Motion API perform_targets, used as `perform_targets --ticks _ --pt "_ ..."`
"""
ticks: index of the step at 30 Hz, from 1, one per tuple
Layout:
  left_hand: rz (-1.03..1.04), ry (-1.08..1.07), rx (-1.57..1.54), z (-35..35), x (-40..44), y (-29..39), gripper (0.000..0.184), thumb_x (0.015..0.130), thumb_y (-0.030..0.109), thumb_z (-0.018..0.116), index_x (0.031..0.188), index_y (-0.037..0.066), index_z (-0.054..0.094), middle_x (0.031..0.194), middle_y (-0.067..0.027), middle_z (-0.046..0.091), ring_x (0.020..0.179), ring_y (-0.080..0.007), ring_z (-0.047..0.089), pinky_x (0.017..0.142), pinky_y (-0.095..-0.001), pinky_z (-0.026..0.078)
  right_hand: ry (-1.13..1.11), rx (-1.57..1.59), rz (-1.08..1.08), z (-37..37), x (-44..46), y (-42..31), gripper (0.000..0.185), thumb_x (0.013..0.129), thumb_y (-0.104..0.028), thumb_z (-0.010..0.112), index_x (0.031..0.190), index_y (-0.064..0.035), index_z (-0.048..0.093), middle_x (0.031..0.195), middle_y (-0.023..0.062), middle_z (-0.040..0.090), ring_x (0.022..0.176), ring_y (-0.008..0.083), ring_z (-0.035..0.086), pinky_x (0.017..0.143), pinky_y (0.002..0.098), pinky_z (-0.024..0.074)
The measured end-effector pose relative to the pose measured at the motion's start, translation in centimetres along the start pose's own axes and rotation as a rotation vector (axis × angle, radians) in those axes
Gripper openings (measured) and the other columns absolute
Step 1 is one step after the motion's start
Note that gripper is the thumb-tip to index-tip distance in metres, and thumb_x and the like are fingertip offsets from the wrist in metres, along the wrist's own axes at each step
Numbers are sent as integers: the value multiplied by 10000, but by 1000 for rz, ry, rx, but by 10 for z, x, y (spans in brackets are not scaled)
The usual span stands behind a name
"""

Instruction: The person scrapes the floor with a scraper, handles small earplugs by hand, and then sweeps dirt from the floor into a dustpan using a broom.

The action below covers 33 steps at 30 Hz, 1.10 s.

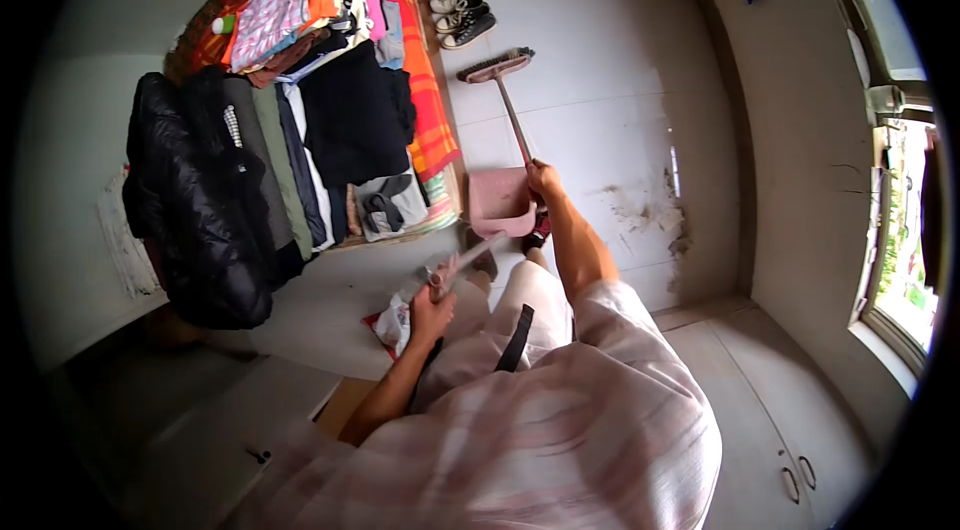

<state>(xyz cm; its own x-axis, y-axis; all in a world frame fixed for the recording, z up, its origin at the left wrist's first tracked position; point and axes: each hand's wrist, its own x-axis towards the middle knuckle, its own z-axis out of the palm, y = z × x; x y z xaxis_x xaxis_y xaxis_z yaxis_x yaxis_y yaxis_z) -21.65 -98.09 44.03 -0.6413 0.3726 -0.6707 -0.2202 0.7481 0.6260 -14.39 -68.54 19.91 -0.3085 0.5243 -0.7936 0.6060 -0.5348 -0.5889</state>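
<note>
My right hand [543,180] is wrapped round the handle of a broom [512,115]. The broom's pinkish head with dark bristles lies on the floor ahead, close to the bed's side. A pink dustpan [503,217] rests on the floor near my feet, below the right hand. My left hand [432,312] is closed round the top end of the dustpan's long handle, which slants up toward me and is slightly blurred. Behind the left hand is a white and red plastic bag [393,323].
A bed with an orange plaid cover [436,130] holds folded clothes [355,115] and a black puffer jacket [195,205]. Several shoes [464,8] stand along its side. A dark stain [650,215] marks the tiled floor. Cabinet doors [770,400] and a window [905,220] are on the right.
</note>
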Motion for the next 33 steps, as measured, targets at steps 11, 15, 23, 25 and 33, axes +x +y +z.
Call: perform_targets --ticks 11,15,23,25,33 --pt "28 -184 71 -54 -6 -45 254 735 158 600 927 -10 592 592 -65 583 500 -152 574 491 -315 461 252 -556 101 -83 -146 177 357 918 -371 483 1229 -222 577 711 158 647 529 261 619 494 388 502" --pt "57 -224 41 -63 2 -53 220 730 170 609 849 -14 594 597 -89 595 494 -173 593 488 -329 472 308 -630 276 -127 -247 204 363 923 -343 488 1245 -199 571 602 138 611 404 225 550 401 356 462" --pt "163 -286 203 -46 12 -89 312 736 261 625 919 8 616 805 -215 651 793 -383 635 687 -441 488 321 -563 -7 -107 -304 175 367 952 -306 468 1282 -158 533 482 58 498 344 160 490 332 325 413" --pt "209 -307 319 -43 3 -77 331 738 267 629 953 15 612 826 -217 650 813 -381 633 703 -444 486 254 -399 111 -73 -301 102 363 954 -321 458 1284 -187 529 500 66 512 361 171 509 347 329 420" --pt "274 -308 429 -21 -16 -70 379 730 261 647 1007 10 583 848 -213 647 828 -391 625 708 -438 487 70 -543 -55 87 -63 84 347 893 -314 433 1121 -118 606 1052 241 622 976 426 595 864 479 485"
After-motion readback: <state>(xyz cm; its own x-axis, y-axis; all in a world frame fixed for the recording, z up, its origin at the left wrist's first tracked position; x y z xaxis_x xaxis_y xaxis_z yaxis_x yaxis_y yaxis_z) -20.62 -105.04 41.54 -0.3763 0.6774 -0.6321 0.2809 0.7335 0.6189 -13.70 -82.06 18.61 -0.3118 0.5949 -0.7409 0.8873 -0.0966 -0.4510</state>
